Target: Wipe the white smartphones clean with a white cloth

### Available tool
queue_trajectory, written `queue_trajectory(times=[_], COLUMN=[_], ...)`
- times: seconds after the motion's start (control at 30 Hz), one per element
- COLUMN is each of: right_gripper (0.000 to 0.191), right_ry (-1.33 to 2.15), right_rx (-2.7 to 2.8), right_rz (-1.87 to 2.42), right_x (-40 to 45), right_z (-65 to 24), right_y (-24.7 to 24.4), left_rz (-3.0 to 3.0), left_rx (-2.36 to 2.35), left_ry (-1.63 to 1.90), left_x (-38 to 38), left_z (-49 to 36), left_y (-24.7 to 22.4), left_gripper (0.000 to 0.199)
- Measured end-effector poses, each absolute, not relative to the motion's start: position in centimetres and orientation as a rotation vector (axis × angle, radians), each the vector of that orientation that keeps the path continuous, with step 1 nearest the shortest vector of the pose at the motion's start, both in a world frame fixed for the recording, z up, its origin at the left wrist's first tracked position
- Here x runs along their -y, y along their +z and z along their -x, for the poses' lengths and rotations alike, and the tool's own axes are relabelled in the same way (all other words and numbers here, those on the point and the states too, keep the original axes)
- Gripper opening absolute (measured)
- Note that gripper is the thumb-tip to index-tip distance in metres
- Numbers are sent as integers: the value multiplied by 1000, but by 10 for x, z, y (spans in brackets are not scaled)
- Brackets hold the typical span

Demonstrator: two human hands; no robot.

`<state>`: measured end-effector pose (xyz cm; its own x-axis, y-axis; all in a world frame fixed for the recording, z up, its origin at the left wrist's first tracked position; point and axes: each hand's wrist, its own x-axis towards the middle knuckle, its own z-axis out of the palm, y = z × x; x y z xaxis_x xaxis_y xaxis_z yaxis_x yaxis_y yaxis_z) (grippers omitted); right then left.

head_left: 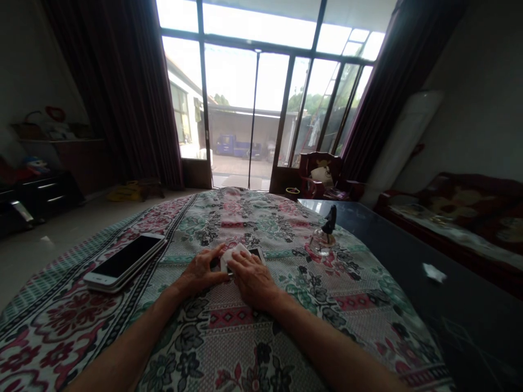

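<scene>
My right hand's fingers (245,265) lie close together over a small, white, flat piece (233,257), and the left hand's fingertips (218,257) come in against it from the other side. Both hands curve over it, but I cannot tell whether either has a firm grip or is only touching. The right hand (253,282) sits slightly forward of the left hand (199,274). The white piece has a soft, pale surface and stands at a slight tilt, just beside a dark-faced handset (256,253) with a pale edge; the fingers hide most of both. They sit near the middle of a floral cloth (241,326) in pink, green and black. Well to my left lies a stack of white smartphones (125,262) with black screens, and to my right stands a glass ornament (324,239) topped by a dark figure. Beyond the cloth's right edge, a white scrap (433,273) lies on a dark glass tabletop (408,305).
</scene>
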<state>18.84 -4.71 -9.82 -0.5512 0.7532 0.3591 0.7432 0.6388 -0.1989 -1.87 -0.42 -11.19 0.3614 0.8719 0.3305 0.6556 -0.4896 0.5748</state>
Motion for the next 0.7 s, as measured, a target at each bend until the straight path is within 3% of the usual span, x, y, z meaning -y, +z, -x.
queue_trajectory(times=[0.4, 0.7], right_gripper=[39, 29], right_ry=[104, 23], right_rx=[2301, 2191], right_rz=[1361, 1507], right_x=[31, 30], right_z=[-213, -222], right_y=[-99, -91], left_rz=[-2304, -2281], left_rx=[-1338, -1329], left_ry=[804, 920], left_x=[5, 1], left_z=[20, 21], left_y=[-108, -112], left_gripper=[80, 67])
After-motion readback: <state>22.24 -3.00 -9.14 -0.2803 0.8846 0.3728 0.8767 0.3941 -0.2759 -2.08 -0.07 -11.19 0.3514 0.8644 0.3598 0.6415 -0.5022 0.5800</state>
